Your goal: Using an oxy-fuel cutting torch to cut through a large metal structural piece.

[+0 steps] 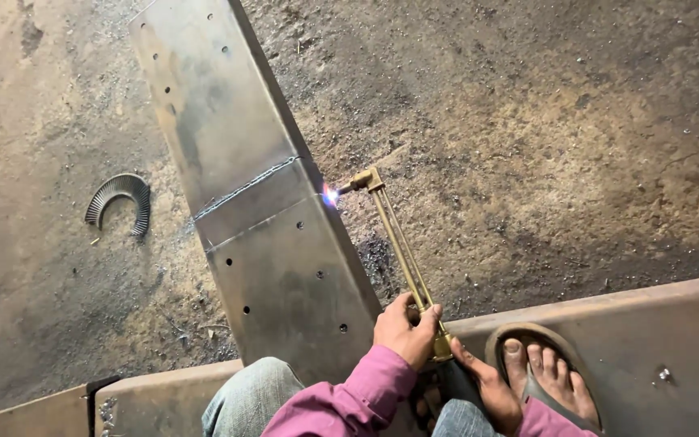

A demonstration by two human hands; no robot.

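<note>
Head view: left hand [404,327] and right hand [491,387], grips clamped on brass cutting torch [398,243], flame cutting steel channel [252,194] edge mid-frame; steady travel along the seam seems needed.

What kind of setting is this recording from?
Probably a metal fabrication workshop, worked at ground level. A brass cutting torch burns at the edge of a drilled steel plate lying on a gritty dirt floor, with a curved toothed scrap piece nearby.
</note>
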